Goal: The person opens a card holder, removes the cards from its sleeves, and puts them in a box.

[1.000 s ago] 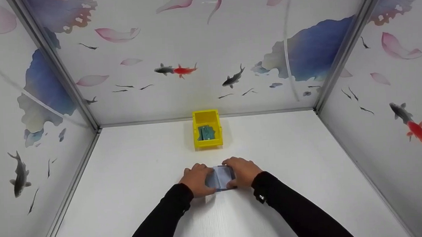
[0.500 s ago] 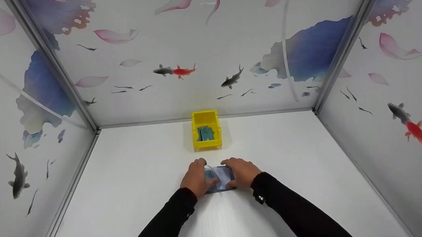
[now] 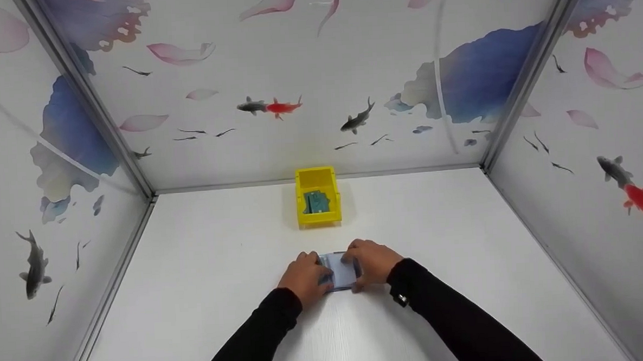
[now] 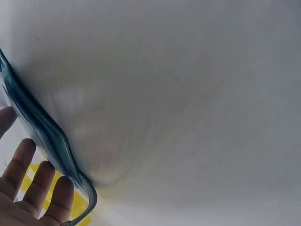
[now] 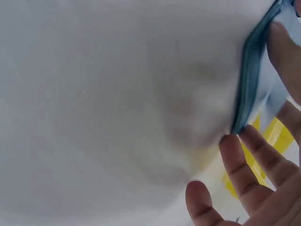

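Note:
A small teal-blue card holder (image 3: pixel 342 271) with pale clear sleeves lies open on the white table, between both hands in the head view. My left hand (image 3: pixel 305 279) holds its left side, thumb at the near edge and fingers at the far one. At the right side my right hand (image 3: pixel 373 262) grips the holder, its thumb near the bottom corner and index finger over the sleeve. The left wrist view shows the holder's stitched teal edge (image 4: pixel 56 136) with fingertips along it. In the right wrist view the thumb presses a clear sleeve beside the teal edge (image 5: pixel 249 80).
A yellow plastic bin (image 3: pixel 320 218) stands beyond the hands, close to the back wall. Several teal-green flat pieces (image 3: pixel 316 202) lie in it. White panels printed with fish and petals enclose the white table (image 3: pixel 220 233) at the back and both sides.
A clear leaf that was raised under my left hand half a second ago now lies flatter. My left hand has shifted slightly, and the right index finger has come further over the sleeve.

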Tool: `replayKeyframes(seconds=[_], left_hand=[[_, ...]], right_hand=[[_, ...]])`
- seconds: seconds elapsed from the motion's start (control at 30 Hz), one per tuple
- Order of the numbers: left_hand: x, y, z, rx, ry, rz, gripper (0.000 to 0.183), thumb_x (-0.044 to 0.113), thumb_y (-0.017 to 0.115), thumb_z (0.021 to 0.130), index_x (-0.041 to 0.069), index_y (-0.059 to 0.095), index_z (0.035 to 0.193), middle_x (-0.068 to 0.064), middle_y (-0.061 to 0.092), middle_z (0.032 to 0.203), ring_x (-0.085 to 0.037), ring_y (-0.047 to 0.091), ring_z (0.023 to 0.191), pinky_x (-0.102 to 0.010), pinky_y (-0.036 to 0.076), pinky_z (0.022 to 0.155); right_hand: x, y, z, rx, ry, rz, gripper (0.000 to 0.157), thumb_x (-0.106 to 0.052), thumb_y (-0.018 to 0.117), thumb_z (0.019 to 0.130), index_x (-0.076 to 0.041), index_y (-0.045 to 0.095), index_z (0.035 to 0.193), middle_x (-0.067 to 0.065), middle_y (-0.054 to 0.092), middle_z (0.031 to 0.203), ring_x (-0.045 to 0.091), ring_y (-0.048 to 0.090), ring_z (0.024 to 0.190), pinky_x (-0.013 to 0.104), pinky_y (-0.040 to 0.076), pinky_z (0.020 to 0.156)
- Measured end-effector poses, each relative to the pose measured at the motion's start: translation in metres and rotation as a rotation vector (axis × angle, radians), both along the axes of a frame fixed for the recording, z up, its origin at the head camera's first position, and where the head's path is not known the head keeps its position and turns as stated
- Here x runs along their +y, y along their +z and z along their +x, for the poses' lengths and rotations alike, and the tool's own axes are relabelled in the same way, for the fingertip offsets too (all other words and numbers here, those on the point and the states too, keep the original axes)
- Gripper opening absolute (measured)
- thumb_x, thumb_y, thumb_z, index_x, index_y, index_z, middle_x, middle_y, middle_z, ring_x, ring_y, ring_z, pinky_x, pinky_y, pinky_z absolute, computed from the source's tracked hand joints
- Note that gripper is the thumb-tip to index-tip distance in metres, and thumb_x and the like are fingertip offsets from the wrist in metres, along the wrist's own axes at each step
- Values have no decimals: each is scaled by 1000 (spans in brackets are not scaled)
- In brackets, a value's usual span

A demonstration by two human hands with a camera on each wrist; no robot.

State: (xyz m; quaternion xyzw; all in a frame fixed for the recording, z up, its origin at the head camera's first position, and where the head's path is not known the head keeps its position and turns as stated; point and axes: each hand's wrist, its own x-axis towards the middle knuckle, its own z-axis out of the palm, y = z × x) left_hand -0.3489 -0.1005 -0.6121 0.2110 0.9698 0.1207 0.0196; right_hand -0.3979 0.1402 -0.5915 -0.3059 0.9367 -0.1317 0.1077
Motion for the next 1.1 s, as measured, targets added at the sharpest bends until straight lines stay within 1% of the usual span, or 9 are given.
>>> replayKeyframes(seconds=[0.1,0.17,0.3,0.4,0.53,0.7,0.77,0.9,1.1], left_hand=[[-3,4,2,-16,-14,-8,35,43,87,102,27,86,133,-3,71,122,-19,59,106,-37,58,95],[-4,5,3,-19,-24,-12,36,42,86,102,28,85,136,-3,70,121,-18,58,105,-36,57,94],[-7,3,2,-10,-45,-7,35,42,86,103,26,86,135,-3,68,117,-18,55,102,-36,55,89],[-9,0,1,12,-60,7,33,40,86,102,25,87,132,-3,67,114,-18,54,100,-36,54,85],[-9,1,1,49,-87,45,28,35,88,100,22,89,126,-2,67,110,-19,55,97,-36,53,82],[-13,4,3,30,-95,108,28,30,90,99,15,88,123,-3,71,112,-20,61,101,-37,58,89],[-16,6,3,-2,-75,144,31,31,90,100,11,86,123,-3,73,113,-20,63,102,-37,59,92],[-25,8,1,-65,0,207,30,31,89,101,7,84,117,-4,73,112,-16,64,98,-38,60,94],[-36,6,-2,-103,104,199,21,19,88,102,6,84,117,-2,69,111,-15,59,97,-37,60,96]], right_hand=[[-1,7,-3,28,46,49,66,-52,106,77,-20,84,130,7,67,153,28,65,128,51,61,110],[-4,12,-5,63,83,49,59,-53,104,79,-19,86,124,7,68,153,28,65,129,51,61,110],[-18,19,-7,100,175,-32,44,-37,102,87,-12,86,120,6,77,137,25,69,122,45,62,109],[-29,18,-7,81,221,-96,36,-27,101,88,-10,85,116,5,81,121,22,72,111,41,63,104],[-39,12,-9,27,206,-145,34,-19,101,86,-9,83,114,5,82,111,19,71,101,39,63,98],[-43,4,-11,-17,162,-159,50,-23,103,85,-9,79,127,5,81,120,19,72,105,40,63,101],[-43,2,-12,-25,151,-153,58,-31,102,87,-11,77,135,5,81,126,20,73,110,41,62,104],[-45,-2,-13,-21,129,-132,69,-41,101,87,-15,73,145,3,79,138,19,73,121,43,60,113],[-45,-7,-11,-8,123,-132,74,-35,106,81,-14,74,145,1,78,139,18,70,119,42,60,111]])
